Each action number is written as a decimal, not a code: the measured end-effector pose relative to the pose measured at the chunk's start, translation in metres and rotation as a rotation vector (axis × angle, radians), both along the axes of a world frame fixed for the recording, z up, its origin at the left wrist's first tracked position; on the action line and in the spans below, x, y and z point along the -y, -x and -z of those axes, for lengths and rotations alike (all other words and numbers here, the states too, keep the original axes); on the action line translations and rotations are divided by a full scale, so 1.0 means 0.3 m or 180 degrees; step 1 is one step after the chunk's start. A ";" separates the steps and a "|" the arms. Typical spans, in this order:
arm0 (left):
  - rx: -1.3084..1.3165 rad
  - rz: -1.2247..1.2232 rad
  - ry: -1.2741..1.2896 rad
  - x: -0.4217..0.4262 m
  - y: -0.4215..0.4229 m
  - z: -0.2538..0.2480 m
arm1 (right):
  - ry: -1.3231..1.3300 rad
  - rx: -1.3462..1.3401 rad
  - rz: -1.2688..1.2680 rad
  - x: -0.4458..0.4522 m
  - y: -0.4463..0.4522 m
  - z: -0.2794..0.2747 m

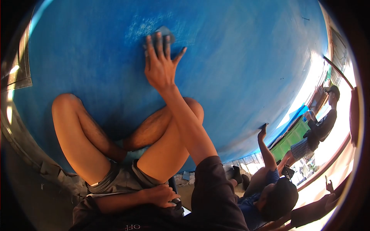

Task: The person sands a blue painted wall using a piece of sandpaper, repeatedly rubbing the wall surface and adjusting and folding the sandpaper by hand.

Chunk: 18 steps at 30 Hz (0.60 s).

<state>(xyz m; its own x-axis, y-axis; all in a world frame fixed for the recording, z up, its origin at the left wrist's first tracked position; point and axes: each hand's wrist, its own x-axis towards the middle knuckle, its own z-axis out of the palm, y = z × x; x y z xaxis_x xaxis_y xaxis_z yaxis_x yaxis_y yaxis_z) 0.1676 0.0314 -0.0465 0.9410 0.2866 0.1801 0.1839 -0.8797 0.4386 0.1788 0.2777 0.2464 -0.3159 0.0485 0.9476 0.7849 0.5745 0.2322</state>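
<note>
Pad (165,30) sits on the blue wall (239,73), at its upper-mid part, under our R hand (162,69); it's dark grey & partly hidden by our fingers. Step in hand, as we judge it: rubbing the wall w/ the pad, b/c pale scuffs (137,29) show on the wall right around it. Next move, we'd say, calls for even pressure, pad flat to the wall, strokes overlapping the scuffed patch, & no edge digging in.

Pose: R arm reaches up & out to the wall from a dark sleeve (210,173), forearm slanting across one of our legs (86,150), back of hand toward us. R fingers are straight & spread, tips over the pad, pressing rather than pinching; outermost one splays off onto bare wall. Thumb's mostly hidden, so we can't say how it bears on the pad.

L hand (162,195) is well off the wall, low at our lap, forearm laid across us. Its fingers look loosely curled; can't say if they grip anything. We're seated facing the wall, knees bent & apart, lower legs crossing nr it.

Toward the wall's lower R side, a co-worker's hand (262,134) is up at the surface w/ a small dark piece (264,126).
</note>
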 end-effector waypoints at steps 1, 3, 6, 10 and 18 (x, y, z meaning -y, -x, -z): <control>0.0010 -0.0017 -0.0003 -0.005 0.002 0.003 | -0.0003 0.0010 -0.0017 -0.003 0.001 -0.012; -0.0028 0.0017 -0.0090 -0.007 0.001 0.017 | 0.0007 -0.0561 -0.0048 -0.006 -0.009 -0.021; -0.0013 -0.0019 -0.0143 -0.002 -0.002 0.016 | 0.0039 -0.0189 -0.0077 0.009 -0.003 0.024; -0.0043 -0.0009 -0.0112 -0.005 0.003 0.007 | -0.0053 -0.0256 0.0026 -0.008 -0.018 -0.015; -0.0139 -0.0026 -0.0040 0.001 0.001 -0.012 | -0.0058 -0.0430 -0.0032 -0.014 0.002 -0.008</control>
